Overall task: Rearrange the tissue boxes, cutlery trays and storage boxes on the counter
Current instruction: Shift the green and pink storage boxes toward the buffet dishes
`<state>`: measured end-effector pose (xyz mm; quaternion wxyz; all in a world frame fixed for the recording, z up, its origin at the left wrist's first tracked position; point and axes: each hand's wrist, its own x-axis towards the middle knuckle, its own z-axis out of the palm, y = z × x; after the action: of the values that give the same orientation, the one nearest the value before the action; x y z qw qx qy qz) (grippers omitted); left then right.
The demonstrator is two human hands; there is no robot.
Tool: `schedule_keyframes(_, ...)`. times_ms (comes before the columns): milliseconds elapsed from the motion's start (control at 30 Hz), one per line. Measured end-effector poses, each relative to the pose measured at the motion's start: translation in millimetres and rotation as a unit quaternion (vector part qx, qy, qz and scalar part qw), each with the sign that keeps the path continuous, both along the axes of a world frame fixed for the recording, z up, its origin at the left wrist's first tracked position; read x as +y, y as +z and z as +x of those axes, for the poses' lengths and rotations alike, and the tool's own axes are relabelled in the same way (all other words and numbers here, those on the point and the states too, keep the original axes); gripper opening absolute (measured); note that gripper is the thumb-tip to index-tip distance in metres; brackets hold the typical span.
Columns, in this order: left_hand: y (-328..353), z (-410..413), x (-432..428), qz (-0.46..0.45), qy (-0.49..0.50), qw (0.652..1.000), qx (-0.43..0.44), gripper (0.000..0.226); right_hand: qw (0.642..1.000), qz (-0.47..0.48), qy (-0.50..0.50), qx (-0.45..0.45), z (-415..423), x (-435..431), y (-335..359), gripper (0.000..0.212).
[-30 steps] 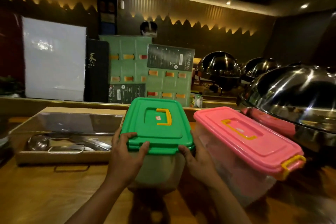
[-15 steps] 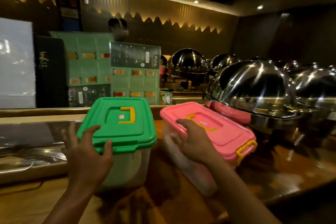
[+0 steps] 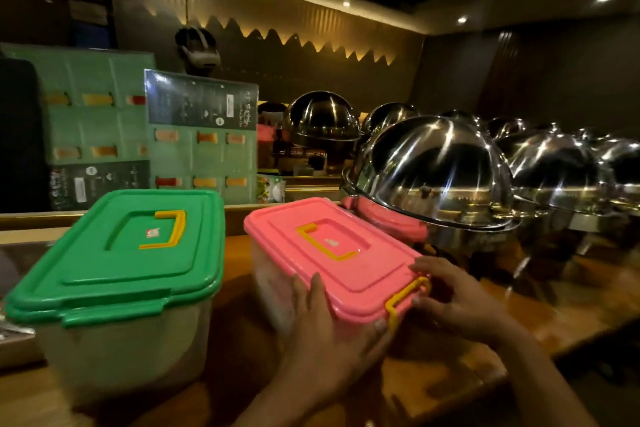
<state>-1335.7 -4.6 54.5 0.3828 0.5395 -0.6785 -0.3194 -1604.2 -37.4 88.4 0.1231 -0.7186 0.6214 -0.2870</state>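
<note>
Both hands held the pink-lidded box [image 3: 332, 253] on the tabletop [image 3: 450, 374].
The left hand [image 3: 322, 333] gripped its near side, the right hand [image 3: 450, 302] its yellow-latched end; the green-lidded box [image 3: 121, 253] stood apart, leftward.

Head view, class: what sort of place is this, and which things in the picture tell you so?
Probably a restaurant buffet counter. A row of steel domed chafing dishes lines the wooden counter, menu cards stand behind, and the lighting is dim and decorative.

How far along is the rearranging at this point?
Done: the green-lidded box stands alone on the counter, no hand on it. In hand: the left hand and right hand grip the pink-lidded box at its near end. Left: placing it; no tissue boxes visible.
</note>
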Motion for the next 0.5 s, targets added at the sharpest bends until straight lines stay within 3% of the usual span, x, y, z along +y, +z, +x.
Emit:
schedule_keyframes(100,5.7,-26.7,-3.8,0.036,0.049,0.998,0.018,0.162,0.997,-0.055,0.024,0.040,-15.0,-11.4,-10.0,0.068)
schedule_keyframes(233,-4.9,-46.1,-18.4,-0.016,0.135,0.989,0.056,0.153,0.990,-0.116,0.033,0.072,-16.1,-29.9,-24.3,0.076)
schedule_keyframes(400,-26.3,-22.1,-63.1,-0.078,0.209,0.969,0.108,0.109,0.985,-0.162,0.020,0.056,12.6,-41.5,-35.2,0.084)
schedule_keyframes(500,-28.6,-2.7,-91.9,-0.083,0.234,0.961,0.118,0.091,0.981,-0.186,-0.005,0.045,39.3,-45.9,-47.7,0.076)
